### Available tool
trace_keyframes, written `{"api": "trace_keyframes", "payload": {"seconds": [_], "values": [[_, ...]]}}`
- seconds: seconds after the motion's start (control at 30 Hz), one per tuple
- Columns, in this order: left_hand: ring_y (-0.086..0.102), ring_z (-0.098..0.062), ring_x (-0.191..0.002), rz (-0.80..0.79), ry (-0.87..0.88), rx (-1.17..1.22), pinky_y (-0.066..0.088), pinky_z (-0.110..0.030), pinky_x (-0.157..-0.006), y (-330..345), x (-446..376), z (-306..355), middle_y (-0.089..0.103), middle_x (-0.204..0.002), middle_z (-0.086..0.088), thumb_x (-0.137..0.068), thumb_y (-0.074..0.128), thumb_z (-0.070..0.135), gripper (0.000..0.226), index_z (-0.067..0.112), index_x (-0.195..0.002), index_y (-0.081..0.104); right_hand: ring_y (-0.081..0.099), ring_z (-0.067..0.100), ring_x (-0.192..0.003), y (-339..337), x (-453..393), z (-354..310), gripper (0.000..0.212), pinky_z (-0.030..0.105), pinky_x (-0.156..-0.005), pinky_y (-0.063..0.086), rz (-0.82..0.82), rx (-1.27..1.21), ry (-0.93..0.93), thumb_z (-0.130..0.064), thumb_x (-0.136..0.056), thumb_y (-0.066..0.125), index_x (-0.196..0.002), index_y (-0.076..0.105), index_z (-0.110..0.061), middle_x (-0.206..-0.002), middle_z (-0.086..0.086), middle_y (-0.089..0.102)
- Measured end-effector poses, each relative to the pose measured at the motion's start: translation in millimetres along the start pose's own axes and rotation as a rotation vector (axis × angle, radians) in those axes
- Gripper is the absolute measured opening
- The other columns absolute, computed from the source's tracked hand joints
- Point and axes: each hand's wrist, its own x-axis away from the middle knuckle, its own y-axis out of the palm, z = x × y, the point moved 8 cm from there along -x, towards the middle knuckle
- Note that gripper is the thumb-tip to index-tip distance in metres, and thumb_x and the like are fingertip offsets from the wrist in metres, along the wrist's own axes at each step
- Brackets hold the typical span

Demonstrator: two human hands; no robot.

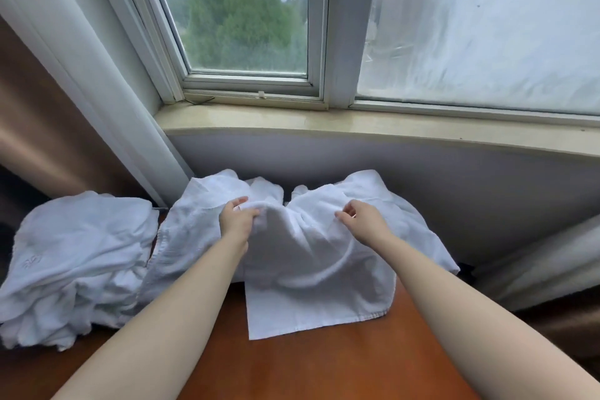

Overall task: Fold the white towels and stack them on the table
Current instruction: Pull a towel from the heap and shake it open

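Nearest, lying flat across the brown wooden table (pixel 292 367): the front hem of a white towel (pixel 311 295), its far part being lifted into a hump. Gripping that raised fold with curled fingers, the left hand (pixel 237 219); pinching the same towel's upper edge farther right, the right hand (pixel 360 216). Sitting at the table's left edge, a heap of white towels (pixel 74 263). Lying rumpled behind against the wall, more loose towels (pixel 201 201). Rising beyond, windowsill (pixel 324 122) and window (pixel 246 10).
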Motion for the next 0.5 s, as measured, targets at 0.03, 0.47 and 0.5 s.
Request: {"api": "trace_keyframes", "payload": {"seconds": [0.03,0.47,0.5], "values": [[0.060,-0.018,-0.090,0.025,-0.007,0.011,0.050,-0.030,-0.081,-3.6,-1.3,-5.8,0.061,-0.125,-0.008,-0.084,0.070,0.006,0.044,0.023,-0.123,0.062,0.063,0.020,-0.097,-2.7,-10.9,9.5,0.030,0.036,-0.081,0.050,0.020,0.000,0.033,-0.045,-0.096,0.059,-0.108,0.061,-0.019,-0.106,-0.004,0.066],[0.051,-0.025,-0.063,0.321,-0.224,-0.085,0.039,-0.030,-0.062,-45.2,-16.2,-80.6,0.054,-0.055,-0.005,-0.078,0.084,0.041,0.051,0.008,-0.054,0.054,0.036,0.019,-0.062,18.2,-73.7,30.0,0.036,0.033,-0.059,0.030,-0.106,-0.116,0.140,-0.034,-0.080,0.069,-0.067,0.038,-0.021,-0.064,-0.004,0.037],[0.055,-0.026,-0.066,0.326,-0.246,-0.077,0.041,-0.030,-0.062,-45.8,-15.9,-82.9,0.057,-0.056,-0.005,-0.077,0.085,0.042,0.049,0.009,-0.054,0.056,0.029,0.018,-0.058,19.5,-73.8,25.8,0.041,0.032,-0.056,0.025,-0.123,-0.138,0.121,-0.029,-0.079,0.067,-0.062,0.030,-0.022,-0.058,-0.005,0.030]]}}
